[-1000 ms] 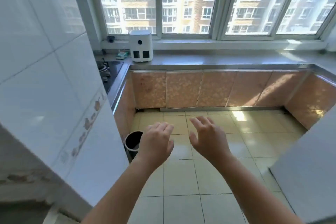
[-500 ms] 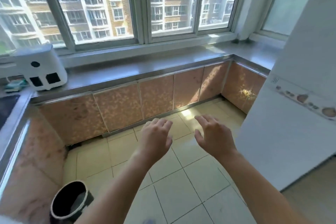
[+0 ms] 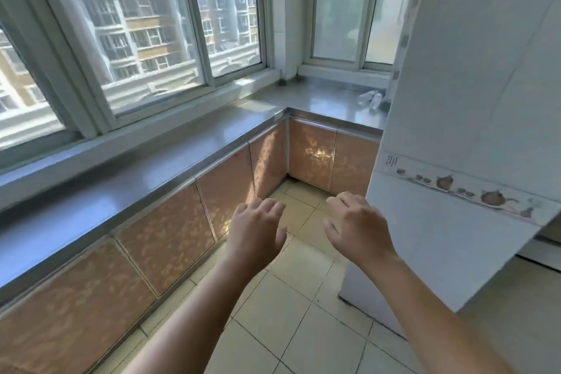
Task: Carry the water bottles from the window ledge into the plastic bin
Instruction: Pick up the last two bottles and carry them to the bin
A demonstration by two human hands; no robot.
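Both hands raised mid-frame over the tiled floor (image 3: 306,322), palms down, backs toward the camera. Left hand (image 3: 258,229) at centre: fingers loosely curled and spread, holding nothing. Right hand (image 3: 356,225) just right of it, apart from it: fingers likewise loosely curled, empty. Bare forearms run in from the lower edge of the frame. Water bottles (image 3: 371,99) visible in the upper right of the frame: clear plastic, at least two, lying or leaning on the grey surface (image 3: 321,103) beneath the smaller side window (image 3: 349,6), right against the edge of the white tiled wall (image 3: 473,100) that cuts off part of them; exact count and pose cannot be told, too small and partly hidden. Bottles are well apart from both hands. The grey surface runs as an L from the lower left of the frame to the corner at upper centre, then right to the bottles, with orange-brown cabinet doors (image 3: 170,231) below. Large window (image 3: 127,24) across the upper left, apartment blocks outside. Decorative tile band (image 3: 461,188) at right.
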